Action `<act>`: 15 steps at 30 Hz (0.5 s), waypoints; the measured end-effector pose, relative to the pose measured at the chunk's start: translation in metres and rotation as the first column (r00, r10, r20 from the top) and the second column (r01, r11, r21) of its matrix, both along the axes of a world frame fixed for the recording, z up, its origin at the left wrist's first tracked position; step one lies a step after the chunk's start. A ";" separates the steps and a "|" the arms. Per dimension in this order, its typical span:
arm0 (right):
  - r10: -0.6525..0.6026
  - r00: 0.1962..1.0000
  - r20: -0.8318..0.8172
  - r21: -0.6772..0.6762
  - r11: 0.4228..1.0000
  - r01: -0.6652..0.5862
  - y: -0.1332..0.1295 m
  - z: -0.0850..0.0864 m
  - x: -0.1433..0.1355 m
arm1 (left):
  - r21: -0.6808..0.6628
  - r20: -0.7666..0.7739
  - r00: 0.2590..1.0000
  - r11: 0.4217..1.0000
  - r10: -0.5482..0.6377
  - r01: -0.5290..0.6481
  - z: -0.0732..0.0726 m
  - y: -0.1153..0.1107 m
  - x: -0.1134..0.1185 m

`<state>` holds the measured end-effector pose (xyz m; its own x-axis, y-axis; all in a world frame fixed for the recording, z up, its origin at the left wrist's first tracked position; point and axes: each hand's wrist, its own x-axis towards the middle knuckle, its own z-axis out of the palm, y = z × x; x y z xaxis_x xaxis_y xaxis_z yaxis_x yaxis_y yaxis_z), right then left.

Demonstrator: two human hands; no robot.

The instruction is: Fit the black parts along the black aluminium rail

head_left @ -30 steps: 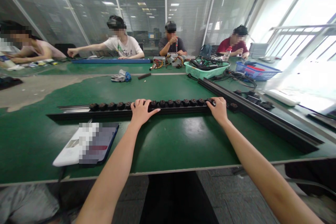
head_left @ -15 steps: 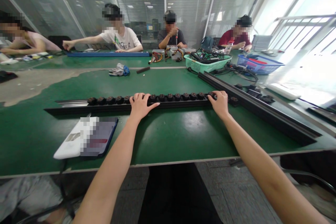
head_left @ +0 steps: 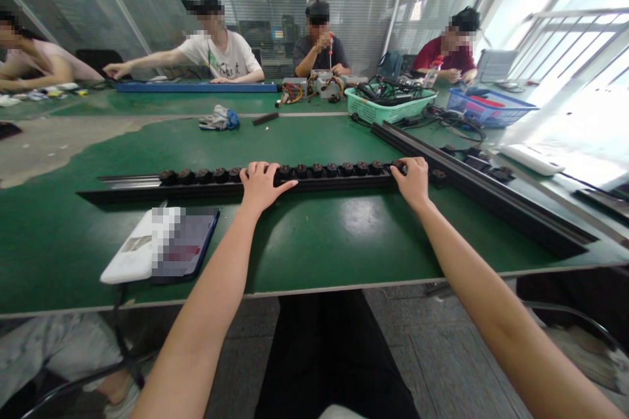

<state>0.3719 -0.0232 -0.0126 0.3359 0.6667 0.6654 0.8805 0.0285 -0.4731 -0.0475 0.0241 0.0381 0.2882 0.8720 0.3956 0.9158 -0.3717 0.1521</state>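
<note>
Blk rail (head_left: 339,184), L hand (head_left: 260,187) splayed atop, R hand (head_left: 414,181) curled @end

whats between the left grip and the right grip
In the head view, a row of round black modules sits along the long black rail between the left grip and right grip.

Arms (head_left: 209,294) out fwd, L grip (head_left: 260,186) palm-down w/ thumb (head_left: 285,186) splayed, R grip (head_left: 413,182) curled.

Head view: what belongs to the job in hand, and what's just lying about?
Likely the job's:
black rail
black round parts, at left hand and right hand
angled rail, perhaps

Lying about, seemingly:
white object
dark flat item
blue-grey cloth
</note>
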 end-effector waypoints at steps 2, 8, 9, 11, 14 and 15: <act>-0.003 1.000 -0.003 0.001 1.000 0.003 0.000 0.000 0.001 | 0.001 -0.005 1.000 1.000 0.005 -0.005 0.000 0.000 0.000; -0.013 1.000 -0.019 0.001 1.000 0.013 0.000 0.000 0.002 | -0.004 -0.019 1.000 1.000 0.018 -0.018 0.001 0.000 0.001; -0.010 1.000 -0.023 -0.001 1.000 0.010 0.000 0.000 0.002 | -0.006 -0.020 1.000 1.000 0.019 -0.019 0.001 0.000 0.001; -0.006 1.000 -0.029 -0.003 1.000 0.006 -0.001 0.000 0.002 | -0.006 -0.012 1.000 1.000 0.015 -0.015 0.001 -0.001 0.001; -0.008 0.999 -0.031 -0.002 1.000 0.008 -0.001 0.001 0.002 | -0.010 0.005 1.000 1.000 0.001 -0.001 0.001 -0.001 0.000; -0.008 1.000 -0.029 -0.003 1.000 0.008 -0.001 0.001 0.002 | -0.014 0.006 1.000 1.000 -0.001 0.001 0.001 -0.001 0.000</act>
<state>0.3737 -0.0247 -0.0112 0.3603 0.6657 0.6535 0.8667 0.0202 -0.4984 -0.0470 0.0234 0.0391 0.2866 0.8771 0.3856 0.9145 -0.3704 0.1629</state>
